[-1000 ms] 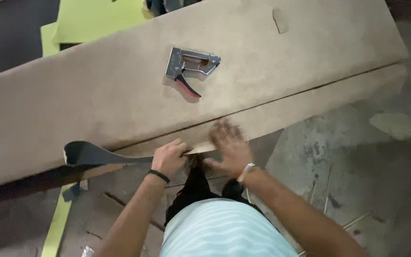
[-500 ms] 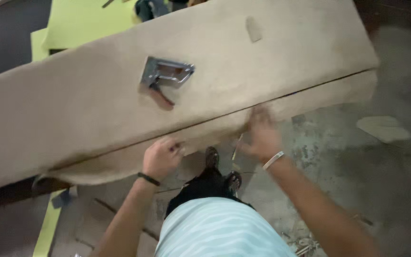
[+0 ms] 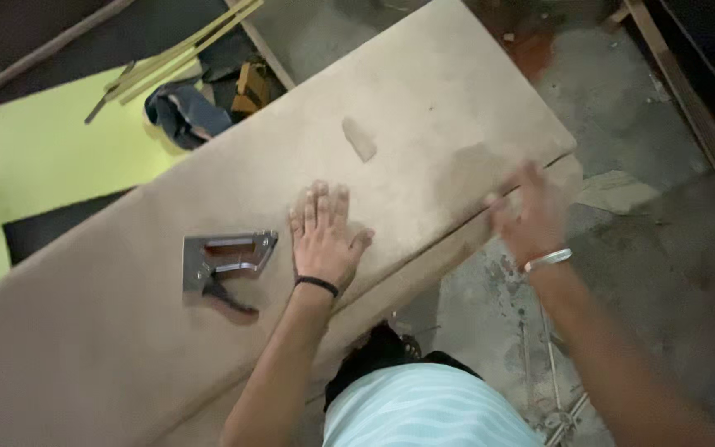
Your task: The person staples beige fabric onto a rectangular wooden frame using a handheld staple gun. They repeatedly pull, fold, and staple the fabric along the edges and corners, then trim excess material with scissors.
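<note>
Fabric already lies smooth over the long padded panel [image 3: 424, 124], the left hand [image 3: 322, 236] pressed flat and empty on top, the staple gun [image 3: 223, 263] idle at its nine o'clock, while the blurred right hand [image 3: 530, 217], fingers spread, smooths the unfastened front edge.

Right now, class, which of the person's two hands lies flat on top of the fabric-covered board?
The left hand, fingers spread, palm down beside the staple gun. The right hand is blurred at the board's front edge instead.
</note>
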{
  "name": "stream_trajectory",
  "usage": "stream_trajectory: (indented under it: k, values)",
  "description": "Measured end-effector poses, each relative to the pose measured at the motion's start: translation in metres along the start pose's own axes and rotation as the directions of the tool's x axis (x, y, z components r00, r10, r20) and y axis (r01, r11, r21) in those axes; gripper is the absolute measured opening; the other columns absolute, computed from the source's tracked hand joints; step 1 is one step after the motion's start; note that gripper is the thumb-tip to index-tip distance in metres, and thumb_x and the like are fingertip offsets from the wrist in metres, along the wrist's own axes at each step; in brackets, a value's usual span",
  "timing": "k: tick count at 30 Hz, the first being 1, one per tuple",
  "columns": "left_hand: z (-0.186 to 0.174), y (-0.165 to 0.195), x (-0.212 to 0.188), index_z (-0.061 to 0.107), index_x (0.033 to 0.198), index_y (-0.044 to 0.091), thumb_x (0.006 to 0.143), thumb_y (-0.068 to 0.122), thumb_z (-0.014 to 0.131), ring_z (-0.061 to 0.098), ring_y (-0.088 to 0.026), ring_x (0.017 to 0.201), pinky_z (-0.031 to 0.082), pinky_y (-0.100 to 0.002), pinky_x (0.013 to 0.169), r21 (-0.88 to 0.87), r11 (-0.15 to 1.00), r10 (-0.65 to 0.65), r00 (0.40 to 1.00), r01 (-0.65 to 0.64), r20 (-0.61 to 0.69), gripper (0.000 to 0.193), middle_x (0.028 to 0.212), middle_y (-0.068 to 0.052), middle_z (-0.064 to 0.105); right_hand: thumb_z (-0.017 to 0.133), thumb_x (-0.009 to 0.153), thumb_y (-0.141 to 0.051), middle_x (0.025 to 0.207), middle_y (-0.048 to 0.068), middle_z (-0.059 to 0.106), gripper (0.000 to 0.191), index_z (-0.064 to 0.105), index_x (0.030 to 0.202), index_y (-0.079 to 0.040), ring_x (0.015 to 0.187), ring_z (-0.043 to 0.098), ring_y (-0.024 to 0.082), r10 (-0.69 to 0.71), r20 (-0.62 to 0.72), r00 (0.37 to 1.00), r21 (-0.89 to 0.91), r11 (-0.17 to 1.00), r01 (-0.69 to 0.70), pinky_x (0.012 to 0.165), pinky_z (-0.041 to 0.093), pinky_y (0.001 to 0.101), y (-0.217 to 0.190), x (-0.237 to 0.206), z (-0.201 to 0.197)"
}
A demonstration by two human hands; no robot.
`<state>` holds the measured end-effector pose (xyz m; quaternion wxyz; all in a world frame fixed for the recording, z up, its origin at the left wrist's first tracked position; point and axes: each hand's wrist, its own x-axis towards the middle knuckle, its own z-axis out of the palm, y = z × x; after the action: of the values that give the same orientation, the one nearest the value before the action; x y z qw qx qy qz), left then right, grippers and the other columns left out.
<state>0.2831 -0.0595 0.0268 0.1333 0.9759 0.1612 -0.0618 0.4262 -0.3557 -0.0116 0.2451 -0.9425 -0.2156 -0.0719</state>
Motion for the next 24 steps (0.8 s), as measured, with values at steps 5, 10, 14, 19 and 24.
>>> stream_trajectory:
  k: [5,10,14,19,24]
  values:
    - [0.004,0.010,0.027,0.020,0.159,0.006,0.095,0.061,0.053,0.008,-0.041,0.154,0.005,-0.055,0.122,-0.150,0.988,-0.064,0.989,0.044,-0.134,0.091,0.166,-0.025,0.012,0.061,0.090,-0.066,0.164,0.030,0.013,0.108,0.016,0.156,0.007,0.150,0.011,0.045,-0.005,0.349,0.937,-0.243,0.965,0.096,0.118,0.009,0.0580,-0.039,0.026,0.018]
    - [0.006,0.067,0.062,0.028,0.160,0.005,0.097,0.050,0.059,0.016,-0.042,0.156,0.012,-0.053,0.126,-0.336,0.929,0.071,0.965,-0.156,-0.251,0.083,0.167,-0.025,0.021,0.072,0.081,-0.056,0.165,0.013,0.030,0.096,0.037,0.157,-0.011,0.157,0.025,0.028,-0.629,0.642,0.438,0.370,0.754,0.542,0.133,0.011,0.0486,-0.090,-0.020,0.044]
    - [0.012,0.105,0.091,0.035,0.158,0.006,0.099,0.049,0.060,0.020,-0.043,0.156,0.017,-0.054,0.127,-0.374,0.892,0.127,0.934,-0.255,-0.334,0.077,0.167,-0.023,0.027,0.070,0.084,-0.055,0.165,0.011,0.036,0.078,0.051,0.149,-0.017,0.153,0.031,0.030,-0.623,0.503,0.599,0.090,0.727,0.680,0.126,0.020,0.0479,-0.019,0.025,0.029]
    - [0.046,0.160,0.112,0.040,0.155,0.008,0.097,0.046,0.062,0.022,-0.042,0.154,0.019,-0.054,0.124,-0.290,0.957,-0.072,0.949,-0.021,-0.306,0.073,0.165,-0.023,0.028,0.060,0.094,-0.050,0.164,0.018,0.031,0.071,0.042,0.151,-0.012,0.154,0.025,0.037,-0.169,0.420,0.892,-0.023,0.980,0.196,0.124,0.018,0.0540,0.147,0.132,-0.021]
    - [0.050,0.205,0.131,0.043,0.152,0.011,0.092,0.044,0.066,0.026,-0.039,0.150,0.021,-0.055,0.122,-0.026,0.880,-0.470,0.863,0.474,-0.186,0.073,0.163,-0.020,0.031,0.060,0.104,-0.043,0.167,0.030,0.033,0.082,0.031,0.160,0.009,0.153,0.036,0.046,-0.459,0.047,0.887,0.099,0.886,0.453,0.124,0.033,0.0519,0.168,0.172,-0.018]
